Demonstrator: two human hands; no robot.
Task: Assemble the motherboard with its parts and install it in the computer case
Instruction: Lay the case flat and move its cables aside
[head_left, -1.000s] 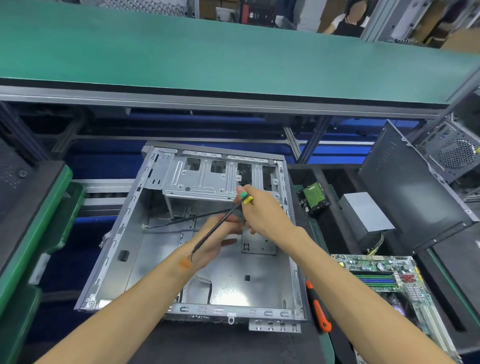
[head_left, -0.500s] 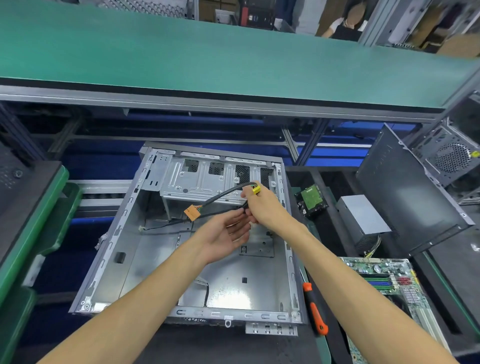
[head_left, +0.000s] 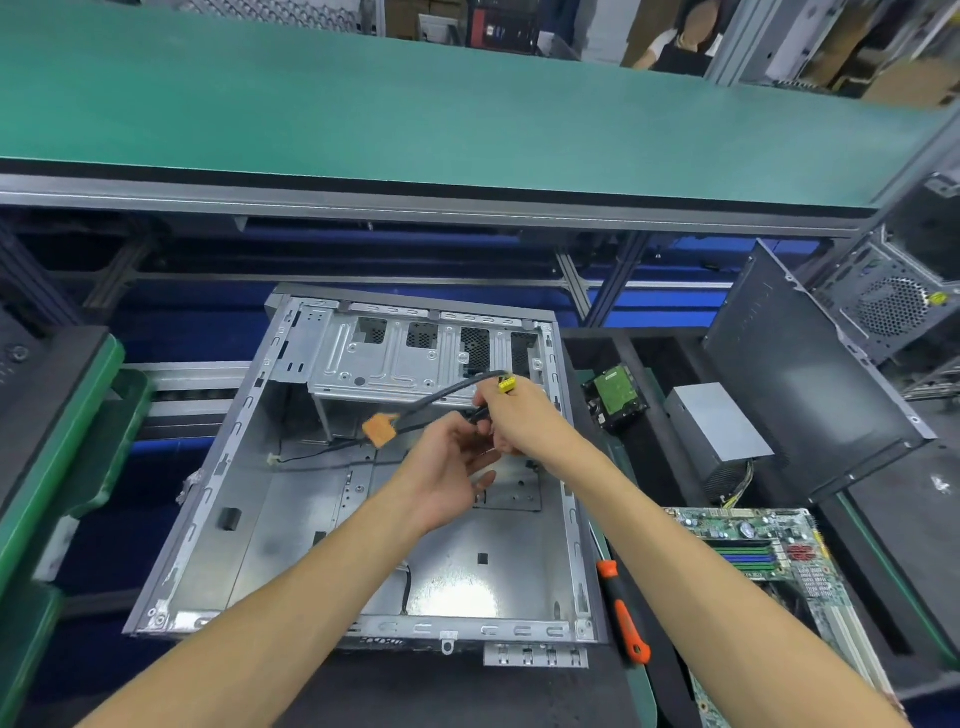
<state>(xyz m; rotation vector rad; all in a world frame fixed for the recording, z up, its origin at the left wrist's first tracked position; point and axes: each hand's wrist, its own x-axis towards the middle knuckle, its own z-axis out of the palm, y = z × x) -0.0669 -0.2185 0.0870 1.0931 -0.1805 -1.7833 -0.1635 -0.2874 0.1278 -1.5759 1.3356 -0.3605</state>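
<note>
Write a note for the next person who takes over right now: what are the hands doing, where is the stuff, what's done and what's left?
Right hand grips the black cables by the yellow plug. Left hand is open under them; the orange plug hangs free.
Computer case lies open, with no board in it.
Motherboard sits outside, to the right, beside the screwdriver.
Left: clear cables, fit board, screw down.

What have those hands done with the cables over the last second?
The orange connector swung up from beside the left wrist to hang above the case floor, left of the left hand. The right hand lifted slightly, keeping its grip on the cable with the yellow connector. Case, motherboard and screwdriver stayed put.
</note>
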